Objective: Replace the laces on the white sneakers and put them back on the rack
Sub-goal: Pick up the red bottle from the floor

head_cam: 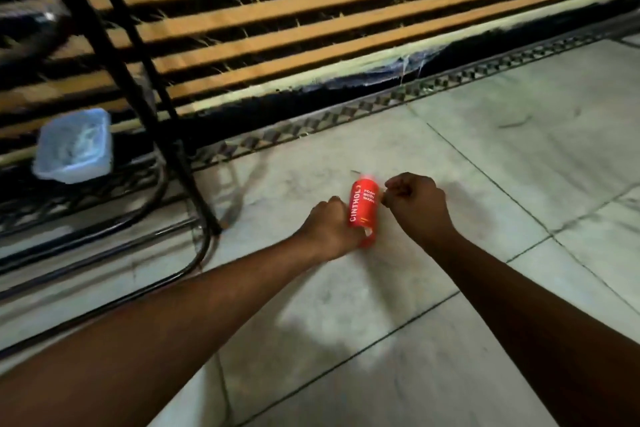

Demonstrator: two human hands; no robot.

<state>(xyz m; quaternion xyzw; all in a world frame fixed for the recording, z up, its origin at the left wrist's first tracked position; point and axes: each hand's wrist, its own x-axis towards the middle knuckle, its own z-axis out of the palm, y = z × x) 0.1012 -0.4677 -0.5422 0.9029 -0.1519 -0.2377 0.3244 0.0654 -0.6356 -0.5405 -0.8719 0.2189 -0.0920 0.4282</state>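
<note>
A red Cinthol foam body wash bottle (363,210) is held low over the pale tiled floor, in the middle of the head view. My left hand (329,229) is closed around its left side and lower end. My right hand (414,206) is a closed fist just right of the bottle's top; whether it pinches anything is unclear. No white sneakers or laces are in view. The black metal rack (114,55) stands at the left.
A clear plastic container (74,146) sits on the rack's lower mesh shelf at the left. A striped orange and dark mat (311,10) lies along the back, edged by a patterned tile border (381,102). Pale floor tiles (519,149) spread to the right.
</note>
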